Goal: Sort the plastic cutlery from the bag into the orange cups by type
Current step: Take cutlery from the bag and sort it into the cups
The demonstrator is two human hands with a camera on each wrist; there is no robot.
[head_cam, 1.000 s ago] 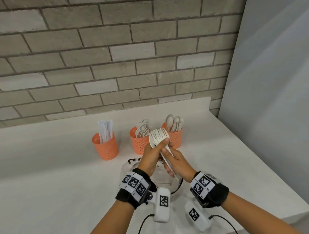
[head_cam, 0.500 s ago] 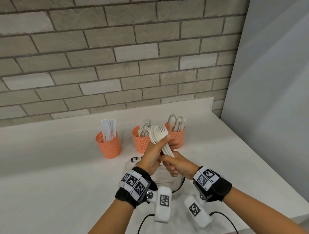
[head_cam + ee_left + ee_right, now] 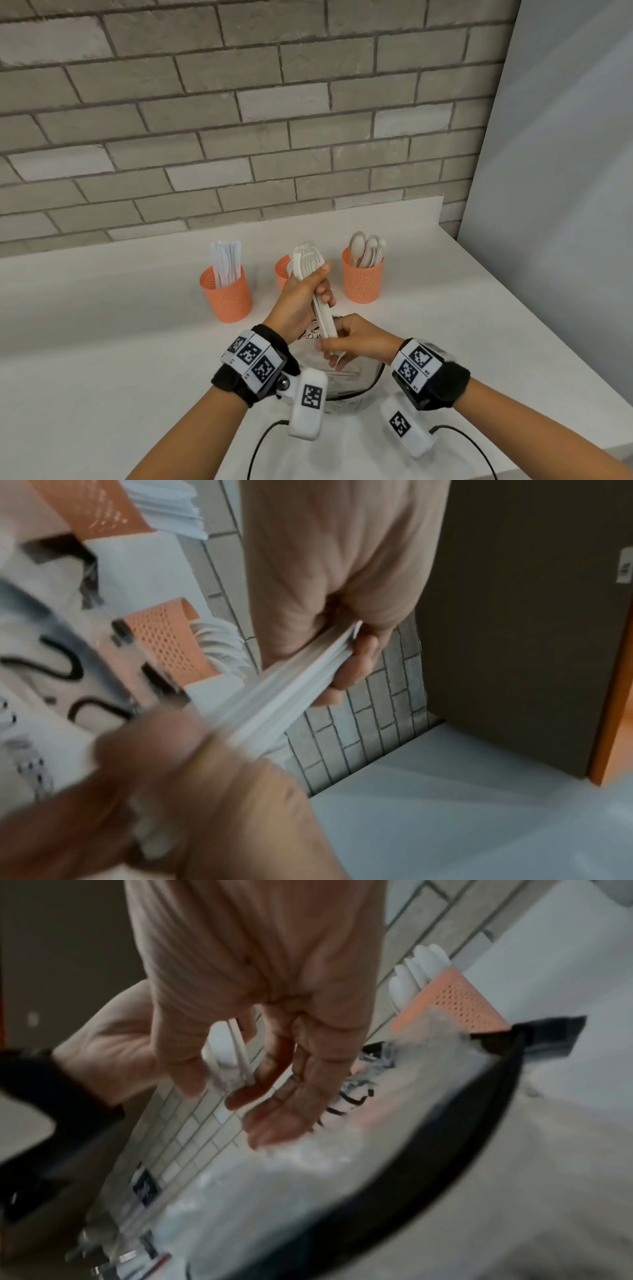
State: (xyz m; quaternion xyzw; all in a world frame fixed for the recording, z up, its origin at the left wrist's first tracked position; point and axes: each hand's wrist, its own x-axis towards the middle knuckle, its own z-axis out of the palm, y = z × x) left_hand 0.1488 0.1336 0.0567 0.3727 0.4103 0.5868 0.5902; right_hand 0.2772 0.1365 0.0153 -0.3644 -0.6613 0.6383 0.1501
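Note:
My left hand (image 3: 318,284) grips a bundle of white plastic forks (image 3: 306,265) upright, tines up, right in front of the middle orange cup (image 3: 281,272), which holds more forks and is partly hidden. My right hand (image 3: 329,349) pinches the lower handle ends of the same bundle, just above the clear bag (image 3: 346,380). The left orange cup (image 3: 227,298) holds knives and the right orange cup (image 3: 363,281) holds spoons. In the left wrist view the fingers wrap the stacked fork handles (image 3: 301,680). In the right wrist view a white handle (image 3: 240,1053) sits between thumb and fingers.
The cups stand in a row on a white counter (image 3: 102,342) against a brick wall (image 3: 239,120). A grey panel (image 3: 555,205) closes the right side. Black cables (image 3: 260,442) trail off the counter's front edge near my wrists.
The fork bundle has shifted left, from between the middle and right cups to in front of the middle cup. My right hand has slid down to the handle ends.

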